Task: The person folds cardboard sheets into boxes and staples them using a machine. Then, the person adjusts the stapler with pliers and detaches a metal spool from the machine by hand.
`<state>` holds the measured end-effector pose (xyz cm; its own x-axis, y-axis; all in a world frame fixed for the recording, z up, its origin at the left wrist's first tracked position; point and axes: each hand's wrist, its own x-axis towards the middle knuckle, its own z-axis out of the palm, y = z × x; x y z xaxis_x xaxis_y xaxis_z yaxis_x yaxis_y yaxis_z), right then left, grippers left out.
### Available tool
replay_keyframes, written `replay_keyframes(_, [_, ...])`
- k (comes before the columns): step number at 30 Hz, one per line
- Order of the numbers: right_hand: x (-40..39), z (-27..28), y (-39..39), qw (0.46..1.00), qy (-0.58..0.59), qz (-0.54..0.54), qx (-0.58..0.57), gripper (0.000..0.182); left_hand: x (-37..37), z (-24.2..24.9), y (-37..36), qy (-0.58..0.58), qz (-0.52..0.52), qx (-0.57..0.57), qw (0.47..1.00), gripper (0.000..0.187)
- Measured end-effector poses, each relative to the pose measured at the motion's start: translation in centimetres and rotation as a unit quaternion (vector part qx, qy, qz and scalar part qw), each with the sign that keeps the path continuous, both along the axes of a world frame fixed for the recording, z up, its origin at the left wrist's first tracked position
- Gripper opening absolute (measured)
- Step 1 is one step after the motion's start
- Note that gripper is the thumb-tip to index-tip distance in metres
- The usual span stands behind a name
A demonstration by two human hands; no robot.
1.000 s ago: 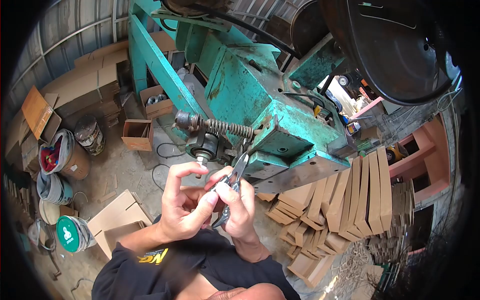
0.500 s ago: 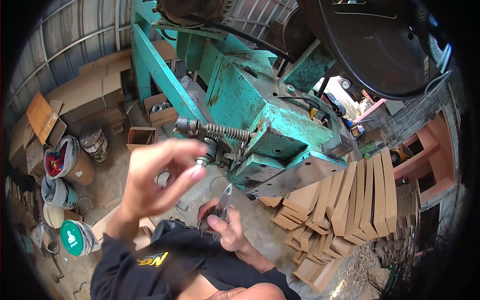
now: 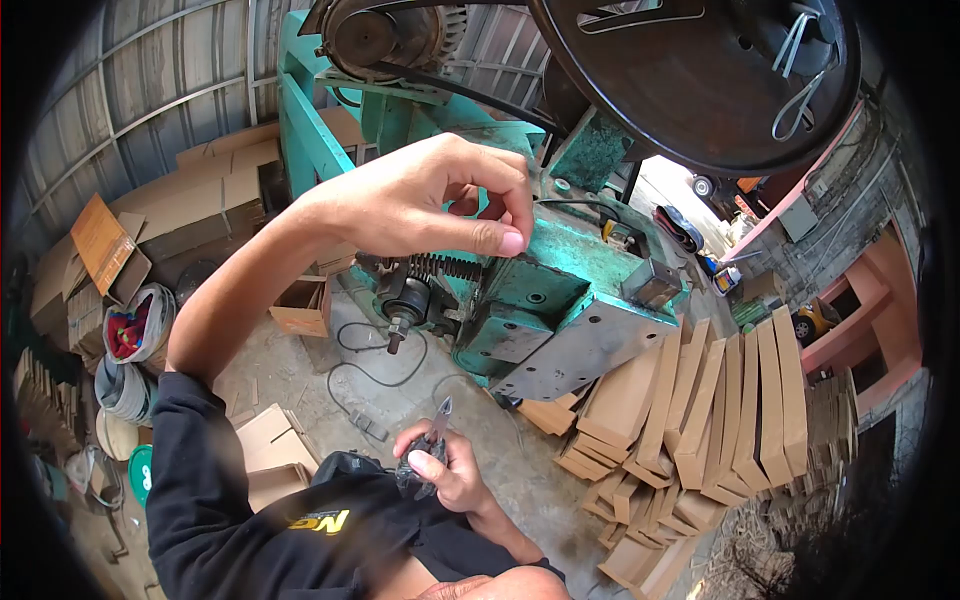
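My left hand is raised over the turquoise machine, near its top edge. Thumb and forefinger are brought together in a pinch, and I cannot tell what small thing, if any, is between them. Below this hand, a coil spring and a bolt pointing downward show on the machine's side. Lower down, close to my chest, my right hand is wrapped around a small tool with a shiny pointed metal tip and a dark body. The tip points up, and the fingers hide part of the body.
Flat cardboard pieces are stacked at the right of the machine. A large dark wheel overhangs it. Buckets and cardboard stacks stand at left. A cable runs over the concrete floor below the bolt.
My left hand has moved from beside the bolt up and right, over the machine's edge. The bolt's end now shows uncovered. My right hand keeps the pointed tool, slightly lower in view.
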<state>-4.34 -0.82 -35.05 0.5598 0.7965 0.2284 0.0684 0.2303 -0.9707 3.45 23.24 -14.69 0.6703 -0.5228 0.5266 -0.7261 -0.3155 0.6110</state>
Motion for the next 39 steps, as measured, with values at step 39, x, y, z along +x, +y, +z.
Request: replay_keyframes(39, [4.0,14.6,4.9,0.983,0.131,-0.005,0.128,0.036,-11.6,-2.2,-2.0,0.162,0.195,-0.248,0.935,0.015])
